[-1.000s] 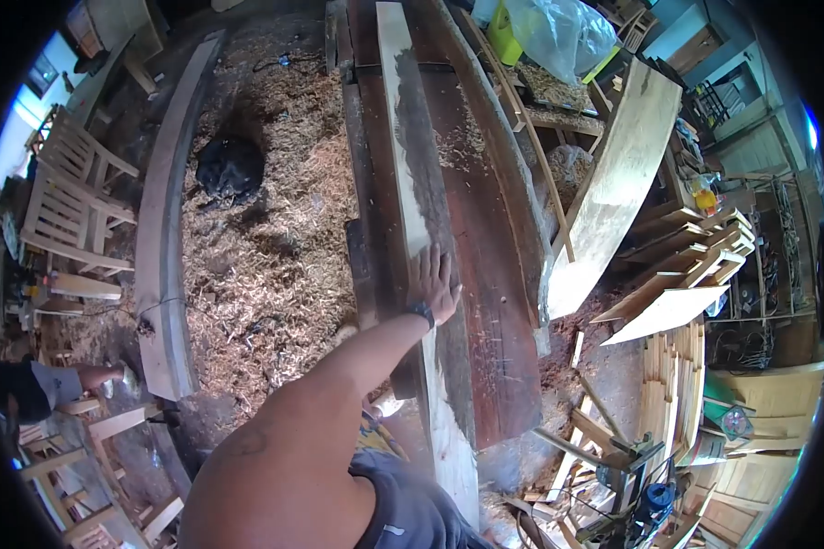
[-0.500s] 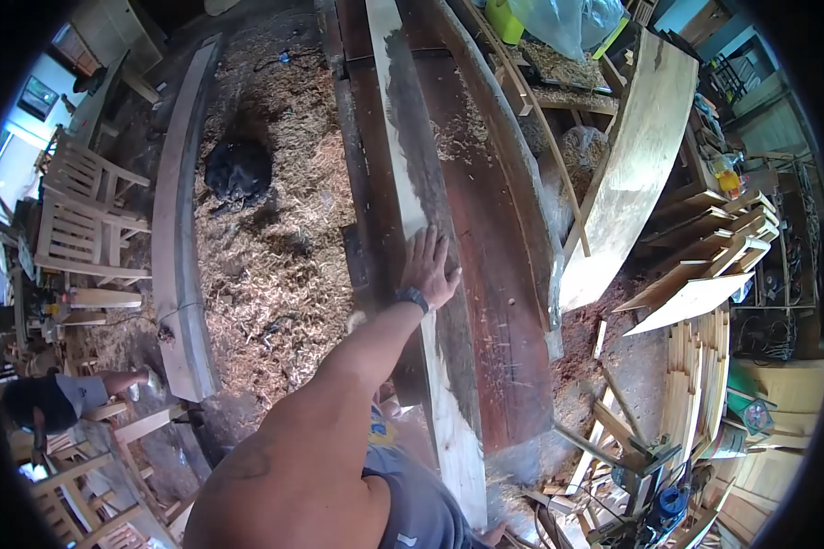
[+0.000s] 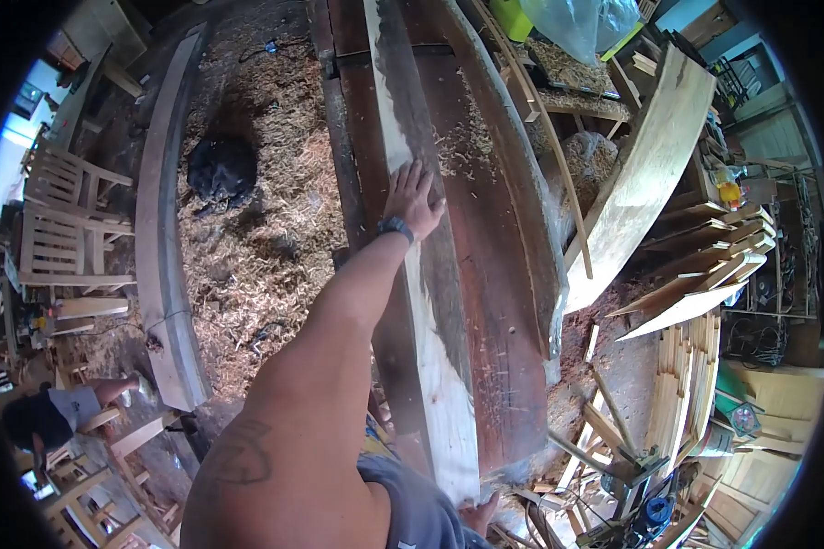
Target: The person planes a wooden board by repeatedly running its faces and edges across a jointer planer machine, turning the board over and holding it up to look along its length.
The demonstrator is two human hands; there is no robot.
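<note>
My left hand (image 3: 415,201) lies palm down on a long narrow board (image 3: 444,393), its fingers a little apart and stretched up the board. This board has a pale, bare strip along one side and a dark, rough surface along the other. At the board's near end is my right hand (image 3: 479,515), partly hidden, with its fingers closed at the end edge. Beneath the long board lie wide reddish-brown planks (image 3: 494,366) with scattered shavings.
A curved rough-edged slab (image 3: 513,156) runs along the right, near a leaning pale plank (image 3: 641,183). Shavings (image 3: 275,220) and a black animal-like shape (image 3: 222,170) are on the floor. Another beam (image 3: 160,210), chair frames (image 3: 73,215) and a person (image 3: 50,416) are left.
My left hand has slid farther up the long board, away from my body. My right hand has come into view at the near end.
</note>
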